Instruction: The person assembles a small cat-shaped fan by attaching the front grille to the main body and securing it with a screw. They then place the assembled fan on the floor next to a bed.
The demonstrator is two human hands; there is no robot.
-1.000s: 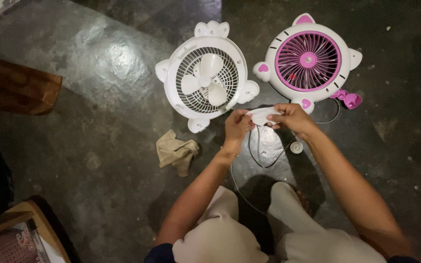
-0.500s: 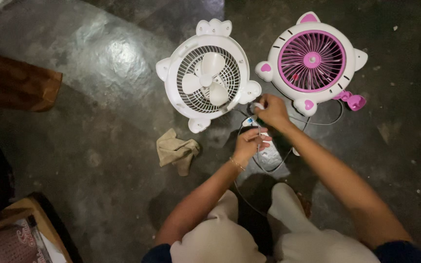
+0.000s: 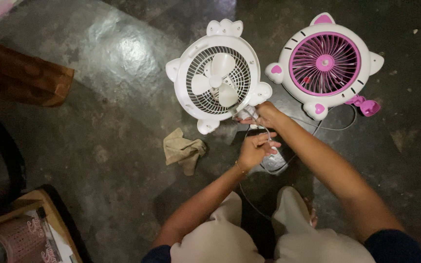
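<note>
Two fan halves are lying on the floor (image 3: 98, 58): white grille (image 3: 219, 75) and pink grille (image 3: 325, 63). Right hand (image 3: 264, 114) is pinching a small white part at the white grille's lower edge. Left hand (image 3: 255, 150), fingers loosely curled, is holding the cord (image 3: 264, 168). Rag (image 3: 183, 150) is lying nearby; its container, none seen.

We've got a dark, shiny concrete floor (image 3: 98, 73) here — on it lie a white fan half (image 3: 219, 75), a pink-and-white fan front (image 3: 325, 63), a crumpled beige rag (image 3: 183, 150) and a grey cord (image 3: 334, 127).
</note>
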